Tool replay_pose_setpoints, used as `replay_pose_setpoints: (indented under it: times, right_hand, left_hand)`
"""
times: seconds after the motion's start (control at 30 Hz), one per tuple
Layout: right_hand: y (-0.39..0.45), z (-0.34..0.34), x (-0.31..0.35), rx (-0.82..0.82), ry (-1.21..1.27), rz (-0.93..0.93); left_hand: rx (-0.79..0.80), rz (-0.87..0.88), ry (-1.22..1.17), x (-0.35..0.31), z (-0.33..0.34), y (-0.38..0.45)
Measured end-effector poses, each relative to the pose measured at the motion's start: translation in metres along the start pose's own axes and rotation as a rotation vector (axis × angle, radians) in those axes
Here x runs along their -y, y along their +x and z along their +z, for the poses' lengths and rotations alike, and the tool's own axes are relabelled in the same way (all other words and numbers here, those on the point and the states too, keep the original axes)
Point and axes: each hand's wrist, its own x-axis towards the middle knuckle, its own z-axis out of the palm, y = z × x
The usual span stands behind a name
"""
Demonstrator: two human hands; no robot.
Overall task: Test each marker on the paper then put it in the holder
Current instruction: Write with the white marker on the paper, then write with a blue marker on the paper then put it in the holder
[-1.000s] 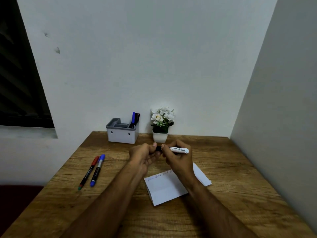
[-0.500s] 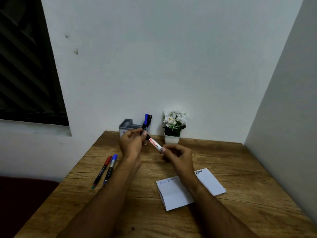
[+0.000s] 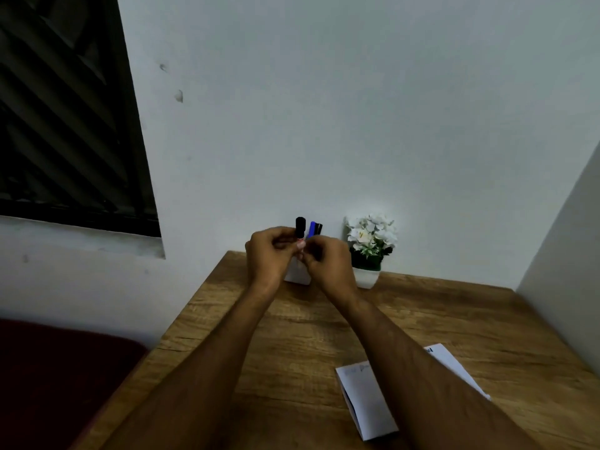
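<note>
Black-capped marker [image 3: 300, 227] stands upright in centre frame, cap end up, only the black top and a sliver of red-white barrel showing above the fingers. Left hand [image 3: 271, 258] curls round its lower part; right hand [image 3: 328, 263] is pressed against the left, fingers curled and pinching at the same marker just under the cap. Both hands together, raised over the far edge of the brown wood-grain table [image 3: 292, 336].

Small pale rectangular holder [image 3: 297, 274] sits right behind the hands, mostly hidden by them; a blue-capped marker [image 3: 312, 229] and a dark-capped marker [image 3: 319, 228] stick out of it just right of the held one.

White-flowered plant in a white pot [image 3: 368, 251] stands just right of the holder against the grey wall. Folded white paper with faint scribbles [image 3: 367, 404] lies lower right, partly crossed by the right forearm. Dark louvred window [image 3: 65, 108] upper left; dark red surface lower left.
</note>
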Motion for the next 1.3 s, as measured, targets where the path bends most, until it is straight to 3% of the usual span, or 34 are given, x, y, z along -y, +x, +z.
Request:
replay_pose_setpoints:
  times: [0.37,0.57,0.97,1.07,1.17,1.3]
  right_hand:
    - [0.053,0.030,-0.011,0.025,-0.106,0.114]
    - [0.048,0.032,-0.021,0.026,-0.149,0.135]
    - [0.010,0.017,-0.006,-0.020,-0.111,0.138]
    - [-0.008,0.015,-0.001,0.027,-0.117,0.149]
    - [-0.026,0.015,0.004,0.084,-0.108,0.165]
    - [-0.048,0.015,0.013,0.095,-0.100,0.129]
  left_hand:
    - [0.043,0.055,0.137,0.028,0.013,0.067]
    - [0.095,-0.005,0.178,0.051,0.018,0.063]
    - [0.052,-0.045,0.203,0.040,0.001,0.035]
    - [0.082,-0.069,0.311,0.040,-0.012,0.021]
    - [0.127,-0.149,0.565,0.043,-0.029,0.007]
    - [0.169,-0.133,0.810,0.039,-0.046,-0.017]
